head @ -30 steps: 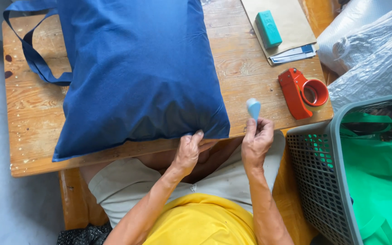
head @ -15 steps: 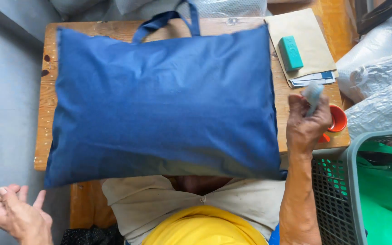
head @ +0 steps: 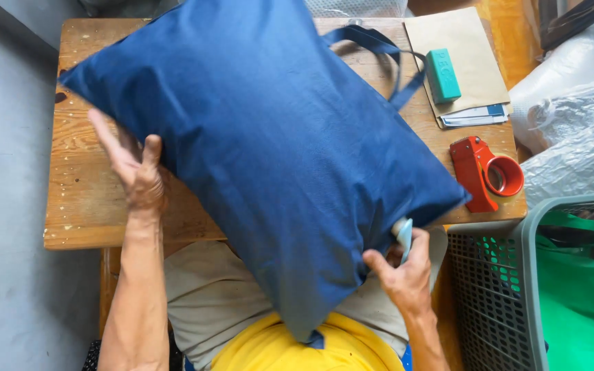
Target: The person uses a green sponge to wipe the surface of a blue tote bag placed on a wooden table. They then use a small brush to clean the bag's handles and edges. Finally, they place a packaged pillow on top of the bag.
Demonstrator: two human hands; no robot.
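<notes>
Blue bag [head: 276, 144] hiding left hand's [head: 135, 172] fingertips

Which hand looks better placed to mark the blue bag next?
Probably the right hand: it already pinches the pale blue chalk piece against the blue bag. The left hand only steadies the bag's far edge.

The big bag [head: 269, 137] is dark blue. The table [head: 84, 199] is light brown wood with small white specks. The tape holder [head: 484, 172] is red. The little block [head: 443, 75] is teal. The basket [head: 496, 275] is grey, with green cloth [head: 579, 288] inside. The shirt [head: 269, 350] is yellow.
</notes>
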